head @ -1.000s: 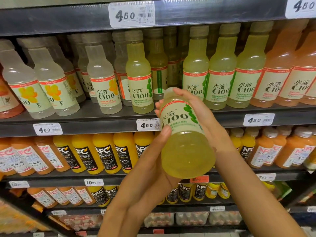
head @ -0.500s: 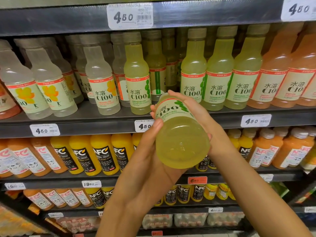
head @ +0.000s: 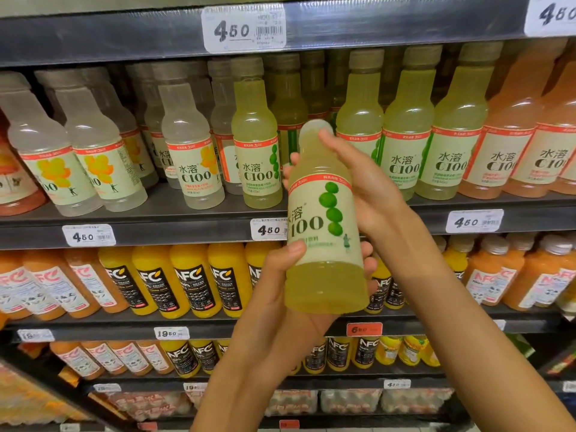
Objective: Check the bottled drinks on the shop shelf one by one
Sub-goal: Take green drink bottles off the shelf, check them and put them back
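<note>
A green lime C100 bottle [head: 324,232] stands nearly upright in front of the shelf, its label with green limes facing me. My left hand [head: 280,294] grips its lower part, thumb on the label and fingers wrapped behind the base. My right hand [head: 358,179] holds the neck and upper label from the right side. Behind it, the shelf row has a gap between one lime bottle [head: 257,145] and the other lime bottles [head: 405,141].
Pale lemon C100 bottles [head: 187,151] fill the left of that row, orange-pink ones [head: 511,145] the right. The shelf edge [head: 187,232] carries price tags. Orange NFC juice bottles [head: 190,279] crowd the shelves below.
The bottle was tipped with its base toward me; now it stands upright with the label facing me. My left hand slid down to its lower part.
</note>
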